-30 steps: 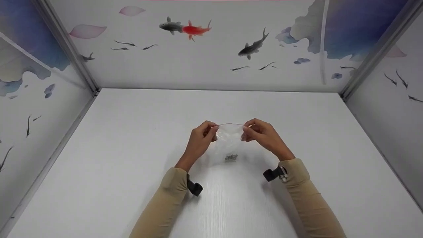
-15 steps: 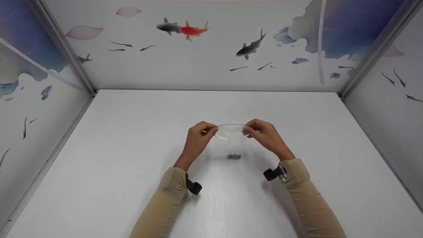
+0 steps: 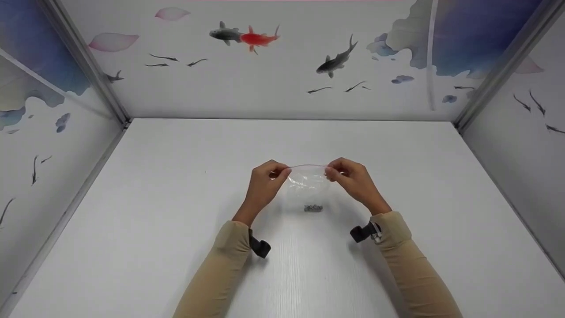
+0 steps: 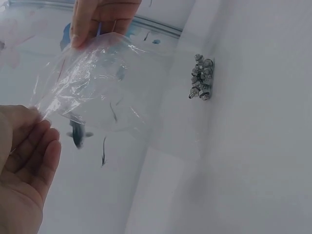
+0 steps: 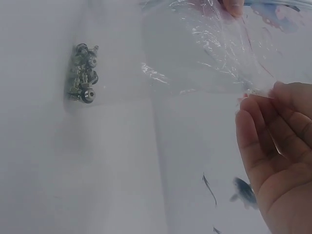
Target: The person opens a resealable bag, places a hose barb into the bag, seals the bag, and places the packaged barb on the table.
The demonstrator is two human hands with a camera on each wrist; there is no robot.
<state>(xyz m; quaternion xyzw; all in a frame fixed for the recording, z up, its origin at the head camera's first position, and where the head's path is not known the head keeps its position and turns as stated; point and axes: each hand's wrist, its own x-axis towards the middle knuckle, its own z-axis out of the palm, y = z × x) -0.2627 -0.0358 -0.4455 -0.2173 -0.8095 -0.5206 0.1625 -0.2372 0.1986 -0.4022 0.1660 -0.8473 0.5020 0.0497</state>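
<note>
A clear plastic zip bag [image 3: 306, 187] with a thin red line along its top edge hangs between my two hands. My left hand [image 3: 267, 179] pinches its top left corner between thumb and fingers. At the top right corner, my right hand [image 3: 353, 179] pinches the edge the same way. Several small metal screws [image 3: 313, 208] lie bunched at the bottom of the bag. In the right wrist view these screws [image 5: 84, 73] show round heads with sockets, and in the left wrist view the bag [image 4: 97, 83] looks creased and shiny near the top.
A white table [image 3: 176, 198] spreads under the hands. Printed panels with fish and flowers stand behind it [image 3: 282, 88] and on both sides, joined by metal corner posts [image 3: 84, 62]. Black wrist cameras [image 3: 260, 248] are strapped below both hands.
The bag has been drawn flatter and its top edge a little wider between my hands. The screws have shifted slightly to the right. Both hands keep their pinch.
</note>
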